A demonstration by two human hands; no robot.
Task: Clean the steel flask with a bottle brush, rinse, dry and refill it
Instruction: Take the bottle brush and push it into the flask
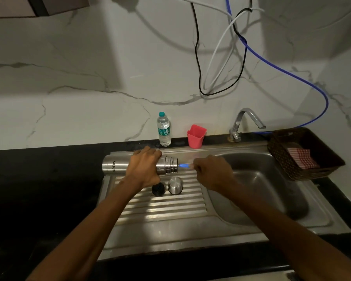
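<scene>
1. One steel sink unit [190,230] with ribbed drainboard, set into black counter [39,189].
2. Wicker basket [304,155] at right, holding checked cloth [301,157].
3. Steel flask [114,166] held horizontal above drainboard, mouth toward basin; left hand [143,168] wrapped around its body.
4. Right hand [212,172] closed, pinching blue bottle brush handle [184,165] at flask mouth.
5. Water bottle [163,129] and red cup [196,136] upright by wall.
6. Steel cap [175,185] and black stopper [158,189] side by side on drainboard.
</scene>
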